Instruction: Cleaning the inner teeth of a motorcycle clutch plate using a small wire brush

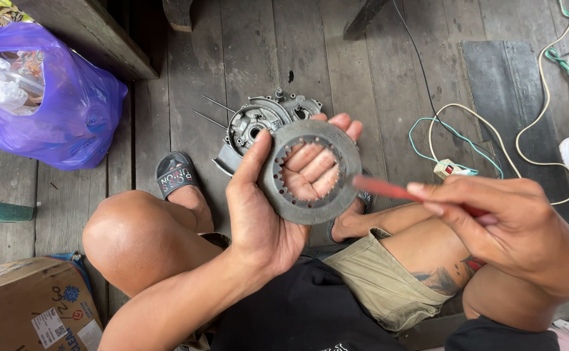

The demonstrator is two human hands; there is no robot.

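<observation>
While the person squats on the plank floor (pixel 265 52), a purple bag (pixel 50 104) sits far left, a box (pixel 31 305) at the lower left, cables (pixel 492 130) at right, and a grey engine case (pixel 265 117) lies just beyond the hands. Left hand (pixel 265 208) grasps the ring (pixel 310 172), a flat grey disc with a toothed inner edge: thumb on the near-left rim, fingers (pixel 313 166) behind it and showing through the bore. It is held up over the knees, in front of the case, face tilted toward the camera; being round it has no long axis in plane, and its bore axis points roughly up at the viewer. Right hand (pixel 499 227) is clenched on a red tool (pixel 388 190), which runs about level, right to left, tip at the ring's right rim. Looks like inspection or cleaning of the ring's face, mid-step. Next move likely needs a steady left grip and fine tip control along the rim; contact itself I can't confirm.
</observation>
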